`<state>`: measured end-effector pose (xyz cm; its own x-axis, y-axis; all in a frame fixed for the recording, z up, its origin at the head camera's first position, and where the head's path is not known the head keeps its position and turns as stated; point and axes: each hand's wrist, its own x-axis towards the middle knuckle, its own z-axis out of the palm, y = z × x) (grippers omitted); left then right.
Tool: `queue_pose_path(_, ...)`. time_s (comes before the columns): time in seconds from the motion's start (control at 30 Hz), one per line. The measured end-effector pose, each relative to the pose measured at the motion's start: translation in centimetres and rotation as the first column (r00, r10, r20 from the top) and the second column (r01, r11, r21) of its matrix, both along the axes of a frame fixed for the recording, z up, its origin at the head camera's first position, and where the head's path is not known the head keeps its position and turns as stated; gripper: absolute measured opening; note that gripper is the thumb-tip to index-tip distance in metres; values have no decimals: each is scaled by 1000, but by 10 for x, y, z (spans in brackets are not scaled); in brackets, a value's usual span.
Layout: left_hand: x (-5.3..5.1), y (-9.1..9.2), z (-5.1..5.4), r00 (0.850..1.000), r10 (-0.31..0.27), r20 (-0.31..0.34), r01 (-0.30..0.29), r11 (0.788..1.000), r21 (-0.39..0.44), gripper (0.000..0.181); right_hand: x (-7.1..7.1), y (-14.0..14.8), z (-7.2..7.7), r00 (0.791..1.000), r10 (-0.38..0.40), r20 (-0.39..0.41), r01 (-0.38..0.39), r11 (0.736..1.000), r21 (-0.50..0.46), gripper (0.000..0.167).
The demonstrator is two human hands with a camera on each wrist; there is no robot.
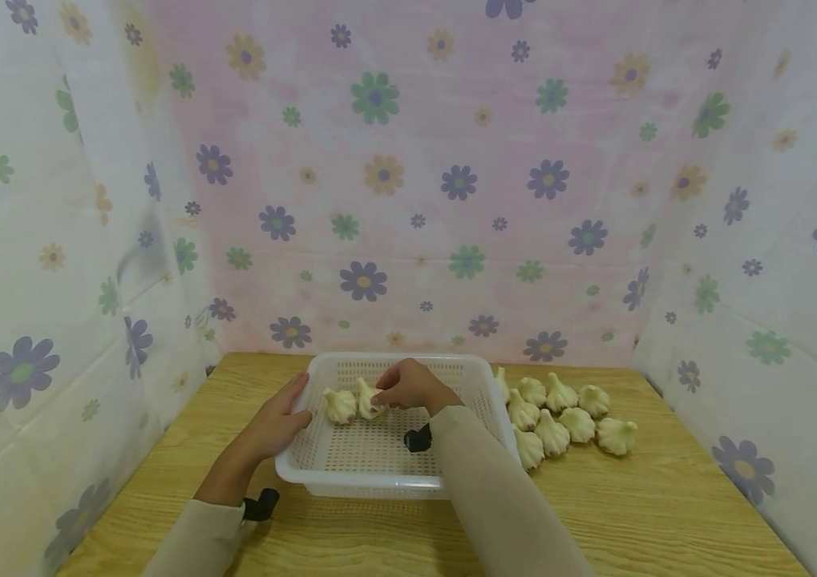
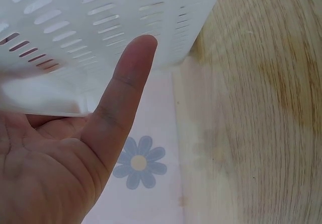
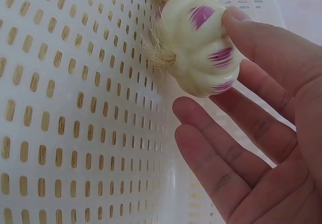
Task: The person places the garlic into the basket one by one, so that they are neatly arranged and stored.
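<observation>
A white perforated plastic basket (image 1: 350, 485) sits on the wooden table. At its left side my left hand (image 1: 271, 429) grips the rim, thumb over the edge; in the left wrist view one straight finger (image 2: 123, 93) lies along the basket's outer wall. Inside the basket my right hand (image 1: 411, 386) pinches a garlic bulb (image 3: 201, 53) between thumb and fingers, its other fingers spread below. The bulb has purple streaks and a tuft of roots. Another garlic bulb (image 1: 340, 406) rests in the basket just left of the held one.
Right of the basket, several more garlic bulbs (image 1: 554, 433) lie in a cluster on the table (image 1: 668, 513). One bulb (image 1: 616, 437) is at the cluster's right end. Flower-printed cloth (image 1: 422, 232) stands behind and at both sides. A black wrist camera (image 1: 418, 438) is on my right wrist.
</observation>
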<state>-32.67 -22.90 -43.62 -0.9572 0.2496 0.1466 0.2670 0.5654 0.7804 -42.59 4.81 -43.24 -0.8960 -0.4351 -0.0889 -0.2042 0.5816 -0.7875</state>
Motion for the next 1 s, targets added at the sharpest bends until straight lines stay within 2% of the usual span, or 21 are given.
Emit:
queue_pose_path(0.57, -4, -1, -6, 1000, 19, 11, -19, 1000, -4, 79, -2, -1, -1, 1000, -6, -28, 7, 1000, 23, 39)
queue_pose_path(0.83, -1, 1, 0, 1000, 7, 4, -7, 1000, -10, 80, 0, 0, 9, 994, 9, -106, -1, 997, 74, 42)
queue_pose_path(1.0, -1, 0, 0, 1000, 3, -3, -3, 1000, -18, 80, 2, 3, 15, 992, -5, -127, 13, 998, 62, 42)
